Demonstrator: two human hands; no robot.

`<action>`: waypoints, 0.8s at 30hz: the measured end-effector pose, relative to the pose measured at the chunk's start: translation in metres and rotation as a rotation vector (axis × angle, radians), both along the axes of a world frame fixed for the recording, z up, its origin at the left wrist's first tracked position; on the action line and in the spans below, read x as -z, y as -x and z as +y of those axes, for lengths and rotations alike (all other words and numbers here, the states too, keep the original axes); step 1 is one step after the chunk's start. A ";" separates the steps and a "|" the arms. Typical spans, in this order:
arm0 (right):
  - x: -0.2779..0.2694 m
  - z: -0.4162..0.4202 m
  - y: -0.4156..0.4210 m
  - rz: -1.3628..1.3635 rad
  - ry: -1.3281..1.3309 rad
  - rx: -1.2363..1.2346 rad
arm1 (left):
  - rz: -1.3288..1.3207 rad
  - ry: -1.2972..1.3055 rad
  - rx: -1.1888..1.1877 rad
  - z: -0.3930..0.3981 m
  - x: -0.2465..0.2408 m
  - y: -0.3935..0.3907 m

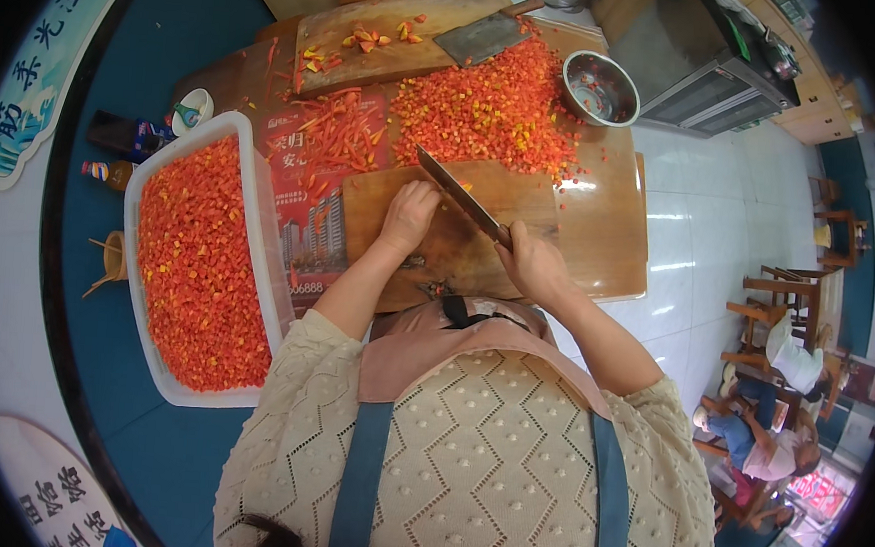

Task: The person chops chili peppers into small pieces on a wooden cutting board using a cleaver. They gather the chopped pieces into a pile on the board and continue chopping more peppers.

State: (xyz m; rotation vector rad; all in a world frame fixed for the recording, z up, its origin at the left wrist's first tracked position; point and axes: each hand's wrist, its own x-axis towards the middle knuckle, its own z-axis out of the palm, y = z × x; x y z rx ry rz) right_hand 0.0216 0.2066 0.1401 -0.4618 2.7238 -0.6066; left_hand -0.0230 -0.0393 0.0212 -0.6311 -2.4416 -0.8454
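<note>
My right hand point(534, 263) grips the handle of a kitchen knife point(461, 192), whose blade points up and left over a wooden cutting board point(498, 270). Beside the blade's tip, my left hand point(411, 215) rests near the board's upper left with fingers curled; whether something small is under them I cannot tell. A few orange-yellow bits lie by the blade. Beyond the board spreads a heap of diced red and orange vegetable point(485, 103), maybe carrot or pepper. To its left, cut strips point(341, 128) lie on a red printed sheet point(290, 219).
A white plastic tub point(254, 225) of diced red pieces stands at left. A second board point(423, 9) holds a cleaver point(486, 37) and chunks point(365, 40). A steel bowl point(600, 88) sits at the heap's right. Bottles and a small white bowl point(193, 112) are beyond the tub. People sit far right.
</note>
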 end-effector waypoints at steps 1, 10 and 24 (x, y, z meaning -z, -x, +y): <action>-0.004 -0.001 -0.001 -0.008 0.007 0.004 | 0.006 -0.012 0.001 0.000 0.001 0.000; 0.013 -0.005 0.003 -0.090 0.014 0.029 | -0.038 -0.040 0.030 -0.002 -0.001 0.002; -0.012 0.038 -0.008 0.052 -0.010 0.107 | -0.079 0.039 0.073 0.022 -0.021 0.020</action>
